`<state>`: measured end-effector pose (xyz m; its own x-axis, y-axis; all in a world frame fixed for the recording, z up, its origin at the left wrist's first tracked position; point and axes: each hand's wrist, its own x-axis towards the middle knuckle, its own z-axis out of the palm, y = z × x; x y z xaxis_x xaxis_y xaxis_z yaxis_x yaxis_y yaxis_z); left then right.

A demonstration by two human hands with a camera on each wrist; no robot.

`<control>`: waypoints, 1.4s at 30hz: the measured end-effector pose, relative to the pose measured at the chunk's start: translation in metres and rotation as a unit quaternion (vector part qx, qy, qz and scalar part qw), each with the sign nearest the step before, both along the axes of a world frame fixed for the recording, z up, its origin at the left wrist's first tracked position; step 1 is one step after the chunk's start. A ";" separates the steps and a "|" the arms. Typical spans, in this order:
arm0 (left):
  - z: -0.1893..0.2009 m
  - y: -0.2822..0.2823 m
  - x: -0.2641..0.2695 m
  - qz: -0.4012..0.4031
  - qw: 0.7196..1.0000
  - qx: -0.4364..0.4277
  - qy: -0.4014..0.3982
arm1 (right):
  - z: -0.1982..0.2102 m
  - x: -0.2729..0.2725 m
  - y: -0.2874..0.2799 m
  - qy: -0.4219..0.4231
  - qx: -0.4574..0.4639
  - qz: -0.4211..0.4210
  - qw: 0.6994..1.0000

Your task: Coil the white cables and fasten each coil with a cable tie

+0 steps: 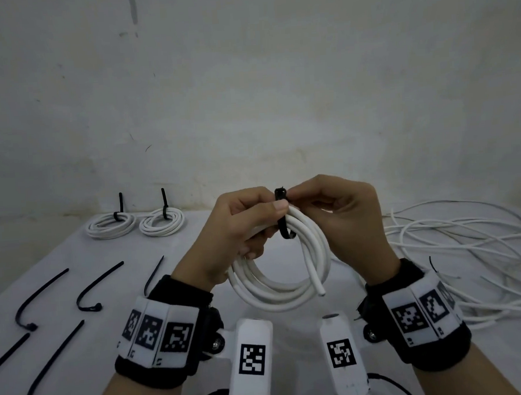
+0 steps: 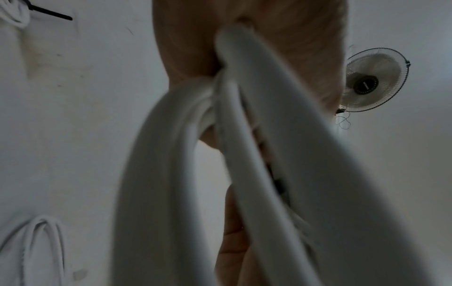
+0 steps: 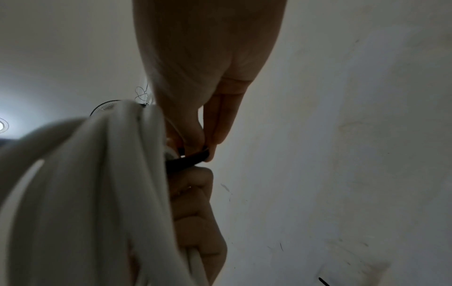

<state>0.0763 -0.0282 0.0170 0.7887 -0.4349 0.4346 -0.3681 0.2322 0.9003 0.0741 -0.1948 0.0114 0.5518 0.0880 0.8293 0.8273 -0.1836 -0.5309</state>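
Left wristband (image 1: 158, 341): three square black-and-white coded markers sit on its white panels; small dark characters stand below them at the panel edge, too small to read.
Right wristband (image 1: 425, 312): square black-and-white coded markers on white panels; tiny characters below them, illegible.
Left wrist camera housing (image 1: 252, 358): one square coded marker on its white face, no letters.
Right wrist camera housing (image 1: 342, 352): one square coded marker on its white face, no letters.
Wall fan (image 2: 367, 81): pale lettering on the dark round hub, too blurred to read in the left wrist view.
Readable words or numbers: none.
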 end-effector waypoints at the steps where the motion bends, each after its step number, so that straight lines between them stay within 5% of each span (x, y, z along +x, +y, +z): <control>1: -0.001 0.000 0.000 -0.005 1.000 0.007 0.003 | 0.000 0.001 0.000 -0.001 0.007 -0.002 1.000; 10: -0.002 -0.003 -0.002 -0.014 1.000 0.017 0.022 | 0.004 -0.004 -0.001 -0.015 0.010 -0.002 1.000; 22: 0.000 -0.013 -0.005 0.090 0.992 0.085 -0.035 | 0.015 -0.011 -0.018 0.048 -0.084 0.032 0.995; 36: -0.006 -0.012 0.001 0.166 0.980 0.107 -0.019 | 0.012 -0.007 -0.005 -0.082 -0.083 -0.110 0.987; 42: -0.010 -0.016 0.001 0.179 0.976 0.120 0.002 | 0.016 -0.007 -0.010 -0.034 -0.017 -0.131 0.991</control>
<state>0.0776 -0.0443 0.0066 0.9103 -0.2201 0.3506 -0.3834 -0.1292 0.9145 0.0670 -0.2043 0.0275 0.5025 -0.0232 0.8643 0.7821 -0.4140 -0.4658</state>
